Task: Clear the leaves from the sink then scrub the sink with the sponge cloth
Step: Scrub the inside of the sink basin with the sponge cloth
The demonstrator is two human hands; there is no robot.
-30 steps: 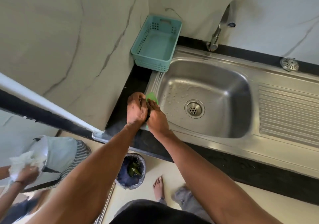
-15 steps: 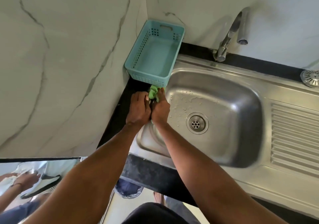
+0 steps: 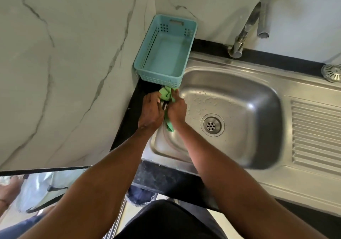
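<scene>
The steel sink (image 3: 258, 109) has a wet basin with water drops and a round drain (image 3: 212, 125); I see no leaves in it. A green sponge cloth (image 3: 166, 94) is bunched between my two hands at the sink's left rim, one end hanging down toward the basin. My left hand (image 3: 150, 112) and my right hand (image 3: 177, 109) are pressed together and both grip the cloth, just in front of the teal basket.
An empty teal plastic basket (image 3: 147, 54) stands on the black counter in the corner against the marble wall. The tap (image 3: 245, 26) rises behind the sink; a drain strainer (image 3: 332, 72) lies at the far right. A ribbed drainboard (image 3: 315, 133) flanks the basin. Another person's hand shows at the lower left.
My hands, still holding the cloth, have moved from the front left of the sink up toward the basket. The view has shifted closer over the sink.
</scene>
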